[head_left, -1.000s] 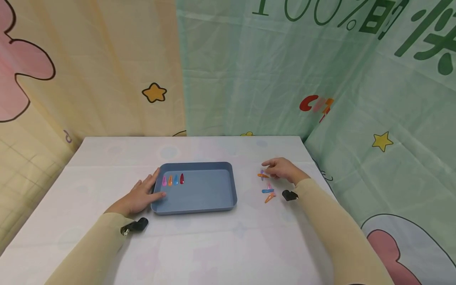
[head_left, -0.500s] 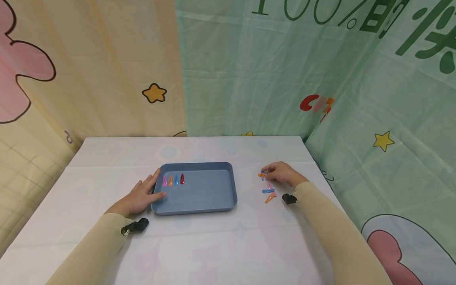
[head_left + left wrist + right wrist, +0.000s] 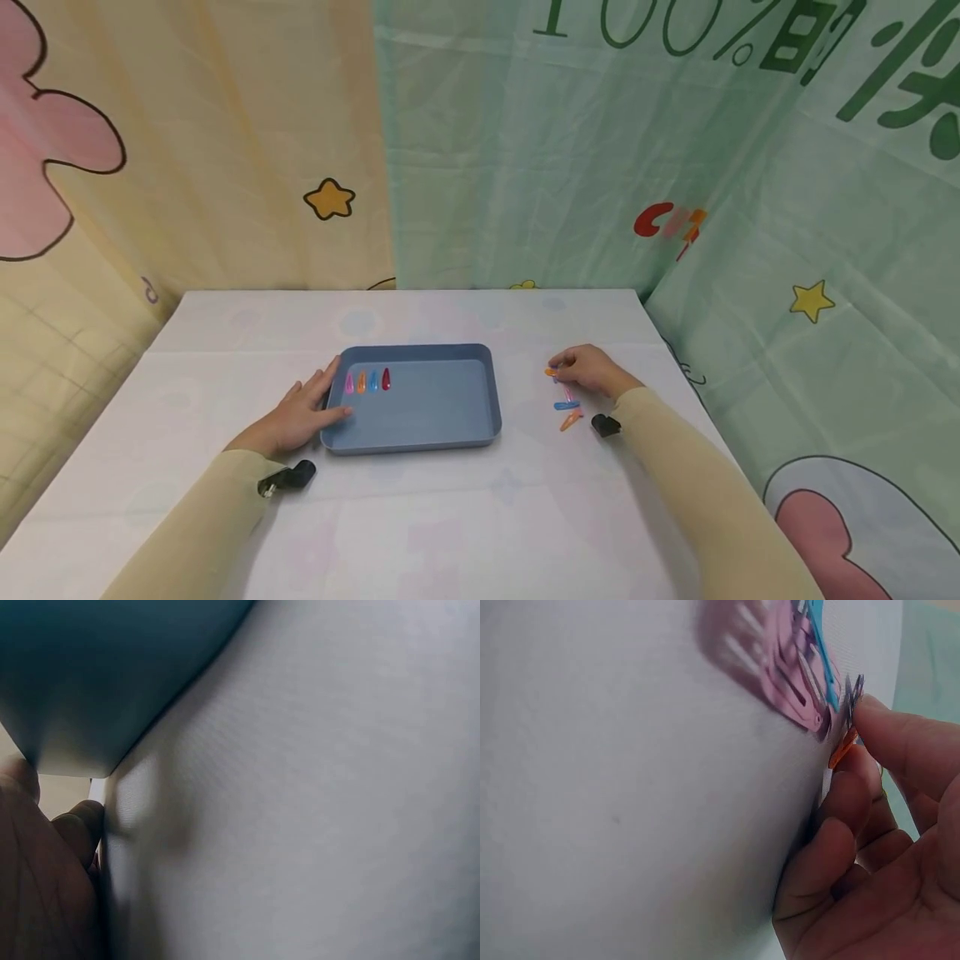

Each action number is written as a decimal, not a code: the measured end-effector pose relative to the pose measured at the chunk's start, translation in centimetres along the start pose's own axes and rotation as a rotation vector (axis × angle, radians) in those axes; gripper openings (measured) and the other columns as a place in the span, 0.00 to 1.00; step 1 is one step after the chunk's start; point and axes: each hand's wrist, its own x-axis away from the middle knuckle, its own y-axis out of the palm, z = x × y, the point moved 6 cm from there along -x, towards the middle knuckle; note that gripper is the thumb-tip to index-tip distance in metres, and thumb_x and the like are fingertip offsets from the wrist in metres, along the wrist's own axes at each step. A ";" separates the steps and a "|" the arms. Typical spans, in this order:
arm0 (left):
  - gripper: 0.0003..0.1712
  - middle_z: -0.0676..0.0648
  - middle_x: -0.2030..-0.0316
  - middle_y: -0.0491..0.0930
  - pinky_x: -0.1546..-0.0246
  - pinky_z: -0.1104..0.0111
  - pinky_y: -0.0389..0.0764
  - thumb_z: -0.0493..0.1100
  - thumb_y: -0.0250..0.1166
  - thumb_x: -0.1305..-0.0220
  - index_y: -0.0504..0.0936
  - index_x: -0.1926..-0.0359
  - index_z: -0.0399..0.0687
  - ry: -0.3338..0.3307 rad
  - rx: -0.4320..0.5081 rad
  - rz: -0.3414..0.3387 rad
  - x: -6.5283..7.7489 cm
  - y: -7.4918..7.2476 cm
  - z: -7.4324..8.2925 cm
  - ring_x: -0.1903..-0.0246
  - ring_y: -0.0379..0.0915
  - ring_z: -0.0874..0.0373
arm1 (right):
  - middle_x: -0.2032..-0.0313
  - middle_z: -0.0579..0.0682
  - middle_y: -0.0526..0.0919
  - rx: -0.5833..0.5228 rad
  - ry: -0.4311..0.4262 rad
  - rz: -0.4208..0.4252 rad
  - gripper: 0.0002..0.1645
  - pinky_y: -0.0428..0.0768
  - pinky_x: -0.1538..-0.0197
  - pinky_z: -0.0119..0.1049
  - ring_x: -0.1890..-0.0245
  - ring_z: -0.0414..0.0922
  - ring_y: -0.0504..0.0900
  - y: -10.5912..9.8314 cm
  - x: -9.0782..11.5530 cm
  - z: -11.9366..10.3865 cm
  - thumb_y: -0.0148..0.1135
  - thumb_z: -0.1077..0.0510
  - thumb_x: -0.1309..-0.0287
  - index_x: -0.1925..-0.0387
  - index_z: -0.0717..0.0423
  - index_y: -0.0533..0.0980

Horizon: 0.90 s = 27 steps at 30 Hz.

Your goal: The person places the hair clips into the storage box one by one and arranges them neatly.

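My left hand (image 3: 294,419) rests on the left edge of the blue-grey tray (image 3: 420,443), thumb over the rim and fingers spread along the outside. A row inside the tray holds a pink hair clip (image 3: 349,382), an orange one, a blue one and a dark red one (image 3: 386,379). Right of the tray, my right hand (image 3: 591,370) pinches an orange hair clip (image 3: 845,746) between thumb and index finger, low over the table. A purple clip (image 3: 857,691) crosses it at the thumb tip. The other fingers are curled near the cloth.
Close below the right hand lie a blue hair clip (image 3: 567,406), pink ones (image 3: 791,667) and another orange one (image 3: 571,419) in a loose cluster. A pale cloth (image 3: 450,525) covers the table. Printed curtains (image 3: 517,167) hang behind and at the sides.
The right hand has come down onto the crossed orange and purple clips, and its thumb and index finger have closed there. The left hand stays on the tray.
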 end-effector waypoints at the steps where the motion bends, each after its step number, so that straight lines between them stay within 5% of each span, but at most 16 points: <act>1: 0.60 0.31 0.16 0.39 0.21 0.34 0.22 0.67 0.62 0.28 0.31 0.14 0.58 0.004 -0.001 0.000 0.0 0.0 0.1 0.17 0.25 0.30 | 0.45 0.55 0.85 0.004 -0.003 0.001 0.20 0.81 0.45 0.40 0.50 0.49 0.79 0.0 0.1 0.0 0.67 0.56 0.31 0.40 0.54 0.84; 7: 0.60 0.31 0.16 0.39 0.21 0.34 0.22 0.67 0.62 0.28 0.32 0.14 0.57 0.005 -0.006 0.005 0.1 0.1 0.2 0.17 0.25 0.30 | 0.41 0.55 0.85 0.023 -0.012 0.005 0.19 0.81 0.38 0.46 0.45 0.50 0.80 0.1 0.2 -0.2 0.66 0.57 0.31 0.40 0.53 0.85; 27: 0.61 0.32 0.16 0.40 0.20 0.35 0.23 0.67 0.63 0.29 0.32 0.14 0.58 -0.006 -0.009 0.015 0.3 0.1 0.3 0.17 0.27 0.31 | 0.47 0.54 0.86 0.072 -0.061 -0.039 0.21 0.80 0.48 0.38 0.54 0.46 0.78 0.0 0.1 -0.2 0.65 0.60 0.32 0.39 0.50 0.85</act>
